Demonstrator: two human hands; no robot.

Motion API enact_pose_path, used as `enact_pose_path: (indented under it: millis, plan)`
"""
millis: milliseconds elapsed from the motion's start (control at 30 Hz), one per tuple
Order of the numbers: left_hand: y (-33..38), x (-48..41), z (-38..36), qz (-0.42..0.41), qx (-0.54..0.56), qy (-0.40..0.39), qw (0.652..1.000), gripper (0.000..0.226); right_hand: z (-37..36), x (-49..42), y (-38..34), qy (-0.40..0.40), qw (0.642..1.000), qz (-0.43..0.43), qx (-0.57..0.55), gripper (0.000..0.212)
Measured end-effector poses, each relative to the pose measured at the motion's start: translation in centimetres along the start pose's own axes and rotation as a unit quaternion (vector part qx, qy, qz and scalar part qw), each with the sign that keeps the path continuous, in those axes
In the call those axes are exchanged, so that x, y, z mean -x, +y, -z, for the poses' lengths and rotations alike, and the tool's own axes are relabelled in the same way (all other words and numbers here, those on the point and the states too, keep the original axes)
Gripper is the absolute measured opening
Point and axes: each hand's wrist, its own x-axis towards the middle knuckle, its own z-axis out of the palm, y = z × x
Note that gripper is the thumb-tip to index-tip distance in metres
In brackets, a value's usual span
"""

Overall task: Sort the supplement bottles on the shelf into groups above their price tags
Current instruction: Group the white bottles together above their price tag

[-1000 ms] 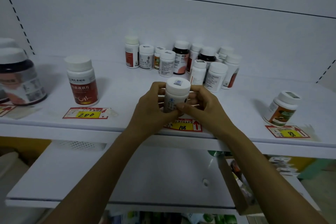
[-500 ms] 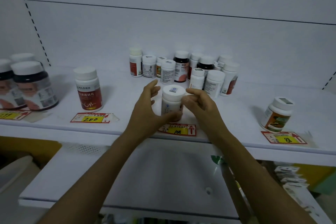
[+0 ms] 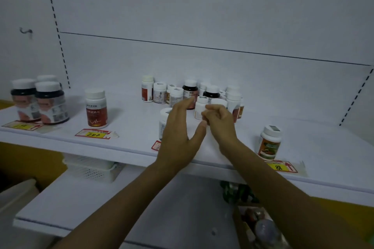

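Along the shelf [image 3: 131,125] front edge, left to right: dark bottles [image 3: 43,103]; red-labelled bottle [image 3: 96,110] above its price tag [image 3: 94,134]; white bottle [image 3: 164,119] behind the released left hand [image 3: 178,129]; right hand [image 3: 219,121], fingers curled at a small bottle [image 3: 199,107], grasp indeterminate; orange-labelled bottle [image 3: 270,141].

The red-and-yellow paper price tag [image 3: 95,134] on the white shelf [image 3: 131,127], in front of the red-labelled white bottle [image 3: 96,109], reads "280". The matching tag at the right [image 3: 280,166] reads "88" beside a red arrow. The far-left tag [image 3: 22,126] and the bottle labels are too blurred to read.
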Motion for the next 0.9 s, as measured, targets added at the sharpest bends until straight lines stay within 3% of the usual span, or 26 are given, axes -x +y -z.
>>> enact_pose_path:
  millis: [233,300,400,500,767,900]
  plan:
    - [-1.2,-0.8,-4.5,0.052,-0.016,-0.141,0.989,0.06,4.0,-4.1,-3.6,-0.047,0.972,0.084,0.214,0.026]
    - [-1.4,-1.8,-5.7,0.078,-0.009,-0.171,0.982,0.061,4.5,-5.8,-4.2,-0.063,0.942,0.108,0.311,0.03]
    - [-2.7,-3.2,-7.1,0.121,-0.018,-0.248,0.961,0.066,4.6,-8.6,-4.6,-0.104,0.862,0.117,0.481,0.04]
    - [-4.3,-3.6,-7.7,0.118,-0.067,-0.329,0.935,0.069,4.6,-10.5,-4.8,-0.131,0.812,0.098,0.56,0.045]
    - [-5.6,-4.1,-7.9,0.161,0.076,-0.265,0.948,0.067,3.2,-13.5,-2.7,-0.184,0.759,0.082,0.62,0.051]
    - [-5.7,-4.1,-7.8,0.173,0.126,-0.233,0.949,0.069,3.3,-13.5,-2.8,-0.173,0.763,0.097,0.615,0.051]
